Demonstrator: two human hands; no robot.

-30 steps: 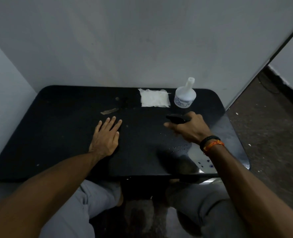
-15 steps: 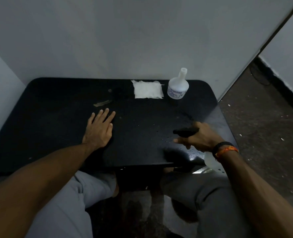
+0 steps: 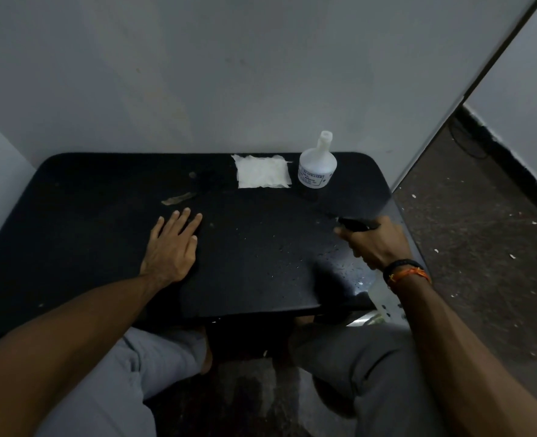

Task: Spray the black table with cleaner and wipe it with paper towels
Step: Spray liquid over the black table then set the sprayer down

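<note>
The black table (image 3: 97,234) stands against a pale wall. The left hand (image 3: 171,247) lies flat on it, palm down, fingers spread and holding nothing. Over the table's right side, the right hand (image 3: 376,244) is wrapped around the black trigger head (image 3: 357,224) of a spray bottle (its clear body shows only faintly below the wrist). Fine droplets (image 3: 339,263) speckle the surface nearby. At the far edge lies a folded white paper towel (image 3: 262,171), with a capless white bottle (image 3: 317,167) just beside it.
</note>
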